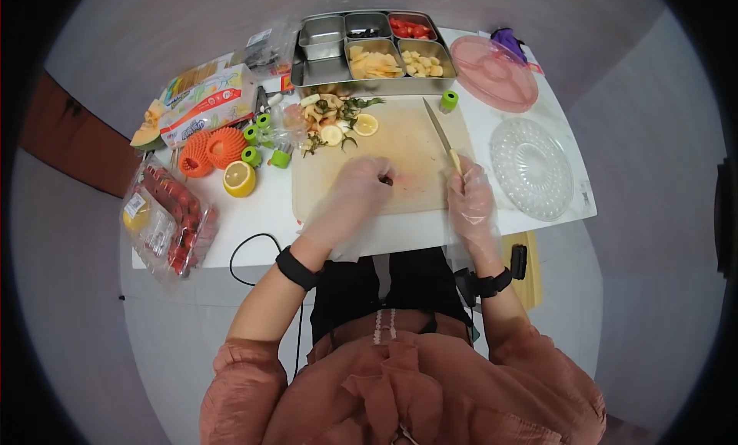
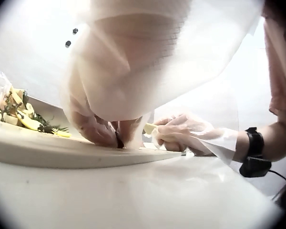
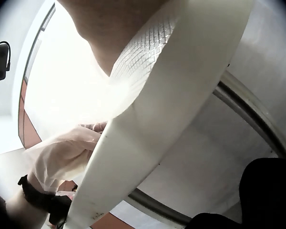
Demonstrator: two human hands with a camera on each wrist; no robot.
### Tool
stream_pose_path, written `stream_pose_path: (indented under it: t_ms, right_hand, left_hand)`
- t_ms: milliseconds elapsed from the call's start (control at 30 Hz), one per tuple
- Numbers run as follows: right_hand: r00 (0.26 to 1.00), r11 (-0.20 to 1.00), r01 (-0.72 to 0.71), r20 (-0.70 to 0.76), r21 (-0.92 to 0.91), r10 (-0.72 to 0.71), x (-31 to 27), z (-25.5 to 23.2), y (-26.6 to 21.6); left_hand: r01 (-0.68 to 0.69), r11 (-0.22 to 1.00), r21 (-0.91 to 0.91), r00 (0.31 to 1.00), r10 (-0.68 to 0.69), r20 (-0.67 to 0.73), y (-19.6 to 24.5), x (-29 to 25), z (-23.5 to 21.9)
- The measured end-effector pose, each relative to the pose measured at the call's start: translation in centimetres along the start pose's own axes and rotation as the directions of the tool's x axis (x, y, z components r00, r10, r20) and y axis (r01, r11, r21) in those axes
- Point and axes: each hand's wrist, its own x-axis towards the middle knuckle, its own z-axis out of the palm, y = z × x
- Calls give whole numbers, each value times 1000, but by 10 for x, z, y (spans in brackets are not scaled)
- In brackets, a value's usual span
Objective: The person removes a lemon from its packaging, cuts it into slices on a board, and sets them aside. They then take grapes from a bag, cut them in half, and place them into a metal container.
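My gloved left hand (image 1: 360,185) is low over the pale cutting board (image 1: 411,133), its fingertips pinching a small dark red piece (image 1: 387,180), mostly hidden by the fingers. In the left wrist view the same dark piece (image 2: 119,141) shows between thumb and fingers, right at the board's surface. At the board's right edge my gloved right hand (image 1: 470,203) grips a knife (image 1: 440,130) by its pale yellow handle, the blade pointing away from me. Fruit peels and green leafy tops (image 1: 330,114) lie in a heap at the board's far left, with lemon slices (image 1: 366,125) beside them.
Behind the board stands a steel tray (image 1: 307,82) of containers with cut fruit. A green-topped cutter (image 1: 449,100), a pink divided plate (image 1: 492,72) and a clear glass plate (image 1: 530,168) are on the right. Left are a halved lemon (image 1: 239,180) and a strawberry box (image 1: 173,214).
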Motion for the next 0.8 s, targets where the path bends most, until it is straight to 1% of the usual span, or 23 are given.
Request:
stream_pose_path:
  t_ms: [33, 100, 233, 300, 333, 400, 533, 600, 633, 700, 733, 800]
  right_hand:
    - [1000, 1000, 3, -1, 14, -3, 0, 1, 1]
    - [999, 999, -41, 17, 7, 41, 0, 2, 2]
    - [999, 1000, -27, 34, 13, 26, -1, 1, 2]
    - [1000, 1000, -2, -2, 18, 2, 0, 3, 1]
    - [1000, 1000, -2, 1, 25, 2, 0, 3, 1]
    - [999, 1000, -14, 46, 23, 13, 0, -1, 0]
    - [998, 1000, 4, 55, 19, -5, -1, -4, 0]
    - [966, 986, -161, 198, -50, 167, -5, -10, -8]
    - [964, 985, -165, 202, -47, 171, -7, -18, -16]
    - [897, 932, -353, 313, 80, 313, -12, -43, -40]
    - [894, 930, -359, 315, 78, 319, -14, -51, -48]
    - [755, 861, -509, 491, 23, 434, -18, -60, -58]
  left_hand:
    - [4, 1000, 13, 1000, -4, -6, 2, -1, -1]
    - [198, 978, -67, 977, -192, 89, 13, 1, -7]
    - [193, 978, -79, 981, -189, 55, 10, 4, -5]
    - [234, 962, -145, 972, -228, 57, 12, 5, -4]
    - [239, 961, -141, 971, -233, 54, 11, 5, -1]
    - [142, 979, -148, 990, -144, -3, 7, 5, 6]
    - [207, 973, -104, 978, -204, 42, 10, 4, 11]
    - [193, 958, -210, 978, -206, -40, 14, 3, 14]
    - [199, 957, -209, 977, -212, -38, 11, 4, 15]
    - [212, 945, -248, 972, -230, -48, 3, 5, 16]
    - [217, 944, -247, 971, -234, -42, 1, 4, 17]
    - [214, 956, -201, 968, -236, -90, 1, 3, 18]
